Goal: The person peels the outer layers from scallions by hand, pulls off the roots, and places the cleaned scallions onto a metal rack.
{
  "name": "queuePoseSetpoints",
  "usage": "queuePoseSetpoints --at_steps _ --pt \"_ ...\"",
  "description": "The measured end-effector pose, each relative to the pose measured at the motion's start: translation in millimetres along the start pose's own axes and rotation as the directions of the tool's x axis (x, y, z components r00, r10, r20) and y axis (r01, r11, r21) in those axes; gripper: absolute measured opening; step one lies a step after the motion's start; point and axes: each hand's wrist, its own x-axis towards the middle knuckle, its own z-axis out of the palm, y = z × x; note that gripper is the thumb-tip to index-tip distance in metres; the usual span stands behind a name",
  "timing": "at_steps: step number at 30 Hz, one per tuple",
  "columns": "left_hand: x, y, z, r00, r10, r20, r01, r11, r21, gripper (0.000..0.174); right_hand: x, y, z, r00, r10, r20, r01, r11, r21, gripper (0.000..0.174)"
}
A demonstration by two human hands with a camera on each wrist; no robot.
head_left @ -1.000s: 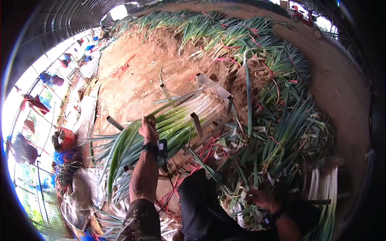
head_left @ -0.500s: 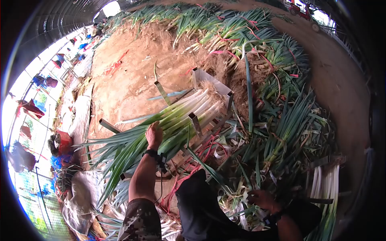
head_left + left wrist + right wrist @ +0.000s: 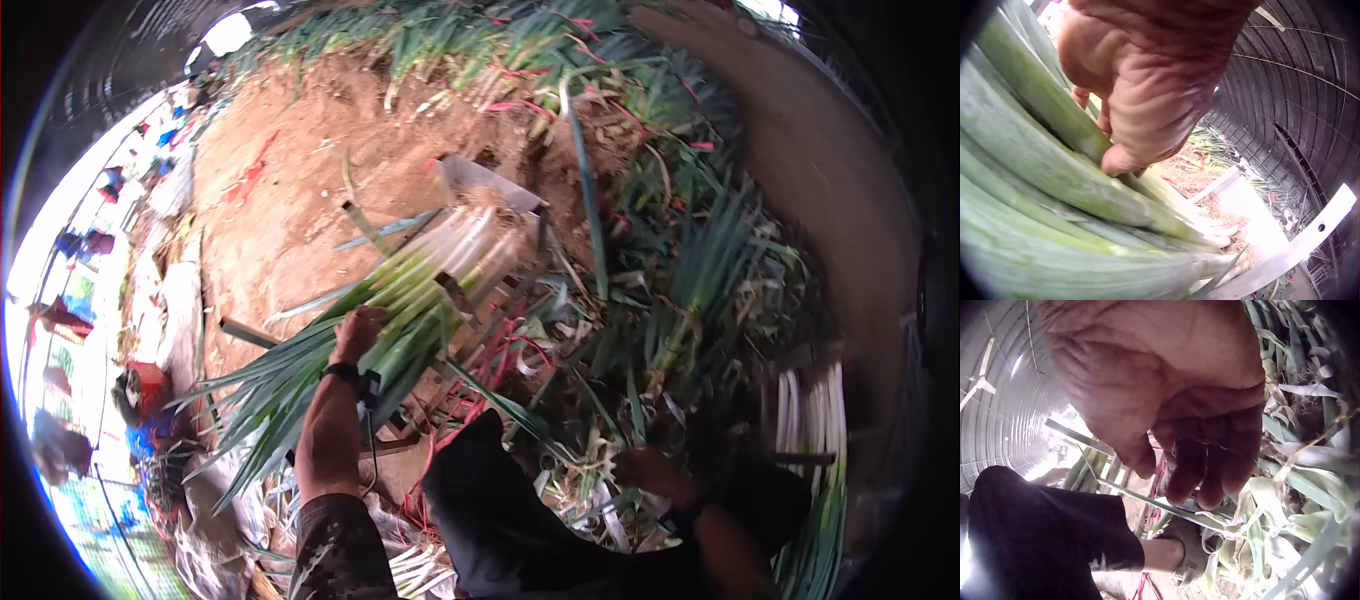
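A thick bundle of long green onions (image 3: 425, 262) lies in a metal rack (image 3: 495, 183), white root ends toward the back plate and green leaves spreading to the lower left. My left hand (image 3: 357, 335) is on the leafy part of the bundle. In the left wrist view, its thumb and curled fingers pinch a green stalk (image 3: 1041, 90) among the others; part of the grip is hidden. My right hand (image 3: 652, 472) hangs with loosely bent fingers, holding nothing. Beneath it lie stripped onion leaves (image 3: 1266, 500).
Rack posts (image 3: 455, 297) stand up beside the bundle. Red twine (image 3: 480, 375) lies tangled near my knee (image 3: 480, 470). Tied onion bunches (image 3: 700, 260) line the back and right. More white stalks (image 3: 812, 410) rest at the far right.
My left hand has lowered a lifted green onion onto the bundle and stays on the leaves. The right hand keeps its loose pose. The head view has shifted, moving the scene leftward.
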Motion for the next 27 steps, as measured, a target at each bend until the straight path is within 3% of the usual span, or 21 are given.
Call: queuePoseSetpoints --at_steps 1,3,5,6,7,8,10,13,14,15,16,17,18,19,20,21,22,23,24,25,27 --pt "7 5 -2 0.996 -0.067 0.060 0.059 0.989 0.133 0.036 -3 -12 -9 1.000 -0.010 -0.029 0.009 1.000 -0.022 0.027" --pt "16 -7 3 1.000 0.007 0.023 -0.011 0.983 0.181 0.038 -7 -39 -28 0.996 0.070 -0.055 -0.072 0.997 -0.025 0.033" --pt "31 -17 10 0.994 -0.022 -0.105 0.032 0.995 0.095 0.041 -17 -49 -50 0.987 0.148 -0.063 -0.142 0.985 0.101 0.038" --pt "49 -25 5 0.993 -0.004 -0.120 -0.003 0.998 -0.062 0.040 -23 -53 -69 0.987 0.139 -0.087 -0.119 0.972 0.200 0.040" --pt "64 -20 -1 0.965 0.044 -0.259 -0.081 0.988 -0.134 0.039 -33 -59 -90 0.974 0.093 -0.208 -0.053 0.981 0.188 0.039" --pt "74 -10 -7 0.888 0.161 -0.430 -0.280 0.932 -0.230 0.036 -42 -63 -110 0.946 0.038 -0.321 0.015 0.986 0.163 0.038" --pt "68 61 -53 0.825 0.282 -0.490 -0.425 0.881 -0.207 0.032 -55 -59 -144 0.918 0.232 -0.322 -0.014 0.831 0.556 0.032" --pt "53 173 -93 0.913 0.257 -0.318 -0.402 0.705 -0.584 0.036 -82 -62 -192 0.824 0.298 -0.482 0.171 0.680 0.713 0.030" --pt "51 203 -94 0.899 0.368 -0.236 -0.429 0.638 -0.639 0.038 -88 -68 -202 0.778 0.356 -0.517 0.204 0.634 0.746 0.031" --pt "41 242 -92 0.925 0.365 -0.109 -0.311 0.560 -0.768 0.038 -94 -73 -208 0.750 0.363 -0.553 0.272 0.593 0.758 0.030" --pt "47 264 -78 0.861 0.508 -0.009 -0.269 0.440 -0.857 0.041 -100 -78 -214 0.737 0.372 -0.564 0.300 0.567 0.767 0.029" --pt "37 298 -61 0.858 0.510 0.061 -0.221 0.473 -0.853 0.044 -103 -77 -216 0.733 0.366 -0.574 0.328 0.548 0.769 0.028" --pt "41 315 -24 0.697 0.717 -0.011 -0.224 0.203 -0.953 0.045 -104 -75 -217 0.728 0.362 -0.582 0.355 0.527 0.772 0.028" --pt "24 347 -3 0.627 0.777 0.058 -0.149 0.193 -0.970 0.045 -106 -71 -215 0.735 0.363 -0.573 0.359 0.509 0.783 0.028" --pt "15 374 26 0.689 0.664 0.290 0.043 0.362 -0.931 0.041 -107 -67 -213 0.741 0.366 -0.563 0.361 0.490 0.794 0.028" --pt "-12 408 48 0.669 0.724 0.168 -0.442 0.569 -0.693 0.034 -111 -71 -215 0.742 0.374 -0.557 0.340 0.506 0.793 0.028" --pt "-18 423 91 0.679 0.688 0.255 -0.474 0.676 -0.564 0.029 -114 -72 -217 0.756 0.318 -0.573 0.368 0.516 0.773 0.027" --pt "-27 433 141 0.589 0.791 0.167 -0.561 0.548 -0.620 0.034 -117 -74 -219 0.753 0.301 -0.585 0.395 0.504 0.768 0.027" --pt "-63 455 175 0.677 0.719 0.156 -0.481 0.593 -0.646 0.038 -122 -76 -222 0.748 0.285 -0.599 0.420 0.495 0.760 0.027" --pt "-77 464 226 0.687 0.705 0.177 -0.519 0.647 -0.559 0.050 -130 -77 -228 0.738 0.284 -0.612 0.437 0.489 0.755 0.028" --pt "-114 488 270 0.634 0.647 0.425 -0.368 0.735 -0.570 0.064 -147 -77 -237 0.707 0.293 -0.644 0.458 0.503 0.732 0.030"
